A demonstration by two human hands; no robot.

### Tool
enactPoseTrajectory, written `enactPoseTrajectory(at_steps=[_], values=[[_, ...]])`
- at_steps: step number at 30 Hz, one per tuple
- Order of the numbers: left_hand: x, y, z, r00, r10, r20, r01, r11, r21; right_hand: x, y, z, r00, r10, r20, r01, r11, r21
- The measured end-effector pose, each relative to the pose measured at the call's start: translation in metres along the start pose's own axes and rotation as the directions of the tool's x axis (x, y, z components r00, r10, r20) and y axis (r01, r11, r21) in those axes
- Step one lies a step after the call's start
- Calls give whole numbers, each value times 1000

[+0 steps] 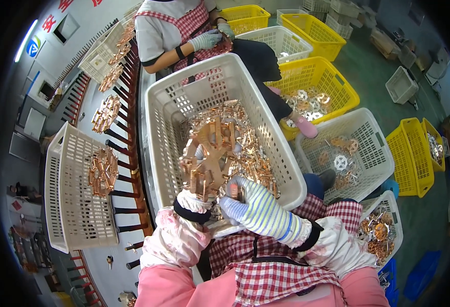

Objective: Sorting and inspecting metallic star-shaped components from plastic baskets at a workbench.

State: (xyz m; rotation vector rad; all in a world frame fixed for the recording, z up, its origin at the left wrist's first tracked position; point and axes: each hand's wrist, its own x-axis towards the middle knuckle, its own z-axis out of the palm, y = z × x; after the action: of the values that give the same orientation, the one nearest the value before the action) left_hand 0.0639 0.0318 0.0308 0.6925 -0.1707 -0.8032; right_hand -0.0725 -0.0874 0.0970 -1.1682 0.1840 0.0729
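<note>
My left hand (pixel 197 197), gloved, holds up a round copper-coloured rack (pixel 209 156) hung with small copper pieces, over the white slotted basket (pixel 166 97) in front of me. My right hand (pixel 250 202), in a striped knit glove, pinches a small copper piece (pixel 233 192) beside the rack's lower right edge. Many loose copper pieces (pixel 253 153) fill the basket's bottom.
Another person in a checked apron (pixel 181 30) works at the far end. A white basket (pixel 74 189) lies tipped on the left beside a row of pegs (pixel 125 179) carrying loaded racks. Yellow (pixel 332 84) and white baskets (pixel 368 138) with parts stand on the floor to the right.
</note>
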Motion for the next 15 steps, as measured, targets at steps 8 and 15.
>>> enactPoseTrajectory(at_steps=[8, 15], values=[[30, 2, 34, 908, 193, 372, -237, 969, 74, 7, -7, 7, 980, -198, 0, 177, 875, -450], [30, -1, 23, 969, 170, 176, -219, 924, 313, 8, -2, 8, 960, -278, 47, 280, 926, -252]])
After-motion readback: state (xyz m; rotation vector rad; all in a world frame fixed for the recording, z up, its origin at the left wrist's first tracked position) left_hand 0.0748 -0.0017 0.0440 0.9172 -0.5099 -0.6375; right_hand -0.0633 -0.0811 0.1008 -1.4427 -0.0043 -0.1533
